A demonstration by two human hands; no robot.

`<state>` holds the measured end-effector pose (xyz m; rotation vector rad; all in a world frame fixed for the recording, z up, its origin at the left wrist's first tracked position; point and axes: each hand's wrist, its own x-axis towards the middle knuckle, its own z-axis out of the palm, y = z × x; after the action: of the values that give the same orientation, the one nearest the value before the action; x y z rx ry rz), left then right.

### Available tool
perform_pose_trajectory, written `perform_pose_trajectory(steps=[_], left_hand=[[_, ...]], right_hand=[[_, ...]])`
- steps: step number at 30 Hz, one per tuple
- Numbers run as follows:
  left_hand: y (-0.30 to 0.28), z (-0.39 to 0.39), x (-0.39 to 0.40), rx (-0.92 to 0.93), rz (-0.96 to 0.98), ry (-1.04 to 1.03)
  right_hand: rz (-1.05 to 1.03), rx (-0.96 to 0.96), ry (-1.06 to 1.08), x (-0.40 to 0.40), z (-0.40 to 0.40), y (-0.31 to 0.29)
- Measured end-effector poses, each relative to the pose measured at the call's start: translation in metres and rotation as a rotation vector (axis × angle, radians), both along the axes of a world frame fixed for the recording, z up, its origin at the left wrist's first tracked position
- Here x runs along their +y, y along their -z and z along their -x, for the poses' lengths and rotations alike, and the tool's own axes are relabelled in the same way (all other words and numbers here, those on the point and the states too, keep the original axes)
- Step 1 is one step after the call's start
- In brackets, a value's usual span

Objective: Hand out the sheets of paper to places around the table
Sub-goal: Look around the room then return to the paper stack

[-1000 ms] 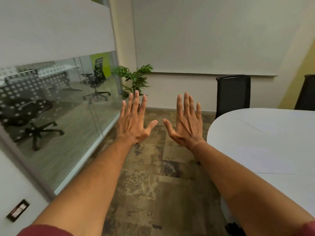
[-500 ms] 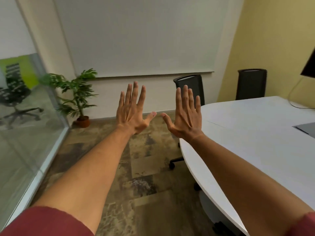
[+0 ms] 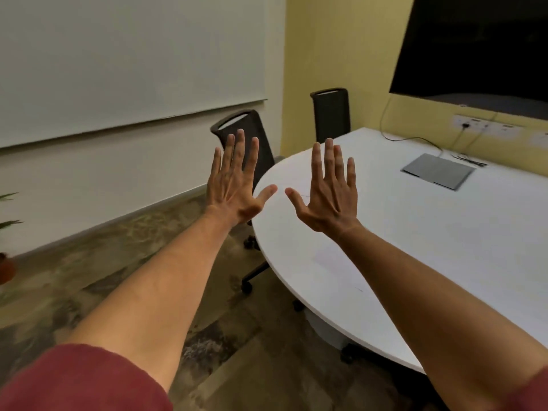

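The large white rounded counter (image 3: 430, 232) fills the right half of the view, its curved edge running from upper centre down to lower right. A faint pale rectangle on its surface, near the curved edge and beneath the right forearm, may be a sheet of paper (image 3: 335, 262); it is too indistinct to confirm, and its long axis and orientation cannot be determined. No writing, label or brand is legible anywhere.

A black wall-mounted screen (image 3: 480, 46) hangs on the yellow wall at upper right. A white roller blind (image 3: 127, 60) covers the wall at upper left. The floor (image 3: 89, 292) has a mottled brown pattern.

Two black high-backed office chairs stand at the counter: the nearer chair (image 3: 258, 149) sits just behind the left hand, the farther chair (image 3: 331, 114) stands at the yellow wall.

A grey rectangular panel (image 3: 438, 171) lies flat on the counter, with black cables (image 3: 415, 139) running from near it up to the wall sockets (image 3: 486, 126).

Both arms extend forward with dark red sleeves (image 3: 80, 378) at the lower edge. The left hand (image 3: 234, 185) is raised beside the counter edge, back facing the camera, fingers (image 3: 240, 149) spread and holding nothing. The right hand (image 3: 329, 194) is raised over the counter, fingers (image 3: 328, 158) likewise spread and empty. The two thumbs point toward each other, apart.
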<state>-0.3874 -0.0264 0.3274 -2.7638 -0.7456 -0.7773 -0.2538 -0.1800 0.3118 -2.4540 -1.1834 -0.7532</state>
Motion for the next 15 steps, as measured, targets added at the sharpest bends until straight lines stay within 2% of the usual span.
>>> perform_pose_trajectory(steps=[15], left_hand=[[0.044, -0.226, 0.041, 0.125, 0.005, 0.294]], right_hand=[[0.029, 0.084, 0.33, 0.003, -0.169, 0.041]])
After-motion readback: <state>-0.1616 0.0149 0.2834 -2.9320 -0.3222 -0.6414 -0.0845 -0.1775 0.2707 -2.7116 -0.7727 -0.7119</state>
